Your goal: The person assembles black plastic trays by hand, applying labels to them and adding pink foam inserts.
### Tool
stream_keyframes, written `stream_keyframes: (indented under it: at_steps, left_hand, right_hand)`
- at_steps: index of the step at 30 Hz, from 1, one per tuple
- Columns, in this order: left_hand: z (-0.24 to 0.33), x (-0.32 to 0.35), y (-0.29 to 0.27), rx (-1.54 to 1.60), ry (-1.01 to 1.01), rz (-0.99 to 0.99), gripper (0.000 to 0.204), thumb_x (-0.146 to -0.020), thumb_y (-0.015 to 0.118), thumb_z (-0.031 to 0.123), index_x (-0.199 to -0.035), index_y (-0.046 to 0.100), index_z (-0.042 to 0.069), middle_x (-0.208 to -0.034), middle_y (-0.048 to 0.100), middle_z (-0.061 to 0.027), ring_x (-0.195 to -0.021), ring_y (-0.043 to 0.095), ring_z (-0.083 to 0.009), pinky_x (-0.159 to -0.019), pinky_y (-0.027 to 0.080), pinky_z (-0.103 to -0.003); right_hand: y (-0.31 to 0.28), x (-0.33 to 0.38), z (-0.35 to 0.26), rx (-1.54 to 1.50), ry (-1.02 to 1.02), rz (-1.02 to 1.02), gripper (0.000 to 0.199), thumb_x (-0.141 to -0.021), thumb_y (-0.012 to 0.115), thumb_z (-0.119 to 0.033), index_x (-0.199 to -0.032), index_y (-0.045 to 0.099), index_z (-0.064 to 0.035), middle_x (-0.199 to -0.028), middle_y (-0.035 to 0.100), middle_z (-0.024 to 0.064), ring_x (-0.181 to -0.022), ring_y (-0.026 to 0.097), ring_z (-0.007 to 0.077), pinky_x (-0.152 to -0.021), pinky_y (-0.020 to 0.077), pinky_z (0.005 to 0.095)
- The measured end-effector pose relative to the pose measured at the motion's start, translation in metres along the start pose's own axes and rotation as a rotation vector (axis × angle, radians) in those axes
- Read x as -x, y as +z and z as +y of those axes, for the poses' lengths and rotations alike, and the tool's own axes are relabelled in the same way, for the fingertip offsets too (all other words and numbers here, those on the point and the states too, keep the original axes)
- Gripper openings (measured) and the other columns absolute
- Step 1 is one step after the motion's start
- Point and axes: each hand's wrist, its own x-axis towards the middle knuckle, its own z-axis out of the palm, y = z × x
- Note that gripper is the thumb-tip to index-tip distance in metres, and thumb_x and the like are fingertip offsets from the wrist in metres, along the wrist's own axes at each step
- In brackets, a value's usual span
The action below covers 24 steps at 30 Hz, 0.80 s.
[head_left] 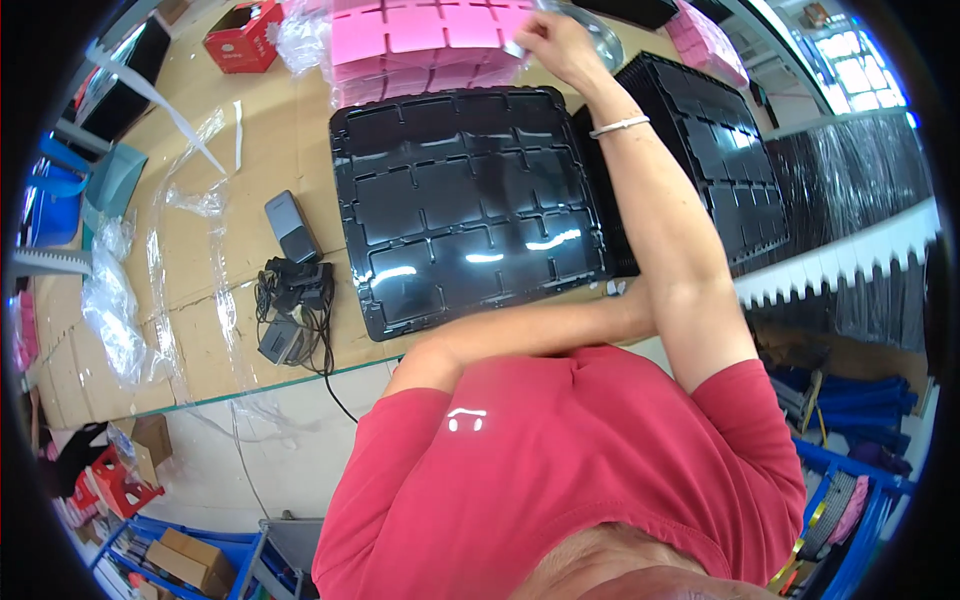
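My right hand (550, 45) reaches far across the table to a stack of pink foam sheets (420, 40) cut into squares, and its fingers pinch the stack's right edge. A white band sits on that wrist. Below the stack lies a large black plastic tray (460, 210) with many shallow compartments, all bare. My left forearm (520, 330) lies across my body along the tray's near edge. Its hand is hidden behind my right arm.
More black trays (710, 150) are stacked to the right. A dark phone-like block (290, 228) and a tangle of chargers and cables (295, 310) lie left of the tray. Clear plastic wrap (110, 300), a red box (245, 35) and a white saw-toothed strip (850, 265) are also about.
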Motion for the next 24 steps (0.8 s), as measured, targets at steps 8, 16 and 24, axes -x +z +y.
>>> stream_keyframes:
  at_steps: [8,16,24]
  left_hand:
    - [0.013,-0.027,-0.062,0.445,-0.046,0.187,0.017,-0.091,0.066,0.021,-0.086,0.065,0.005,-0.072,0.061,-0.0064,-0.068,0.057,-0.0129,-0.062,0.046,-0.029]
    - [0.012,-0.021,-0.054,-0.522,-0.158,0.176,0.022,-0.084,0.073,0.022,-0.08,0.065,0.002,-0.065,0.061,-0.011,-0.056,0.058,-0.0186,-0.057,0.046,-0.032]
    - [0.01,-0.011,-0.04,-0.637,0.018,0.19,0.022,-0.08,0.074,0.021,-0.072,0.059,0.007,-0.063,0.058,-0.0056,-0.059,0.055,-0.0249,-0.058,0.04,-0.036]
  right_hand:
    - [-0.109,0.201,-0.138,-0.267,-0.303,0.174,0.013,-0.077,0.069,0.005,-0.087,0.064,-0.0023,-0.084,0.065,0.0081,-0.078,0.062,0.0226,-0.073,0.0488,0.0322]
    - [-0.151,0.328,-0.066,0.152,0.469,0.498,0.02,-0.081,0.071,-0.004,-0.102,0.07,-0.0049,-0.092,0.067,0.0065,-0.086,0.063,0.0192,-0.079,0.0493,0.0295]
    - [-0.104,0.306,-0.061,-0.562,0.602,0.705,0.015,-0.08,0.075,-0.004,-0.093,0.069,-0.0031,-0.084,0.066,0.0054,-0.068,0.057,0.0121,-0.064,0.0469,0.0232]
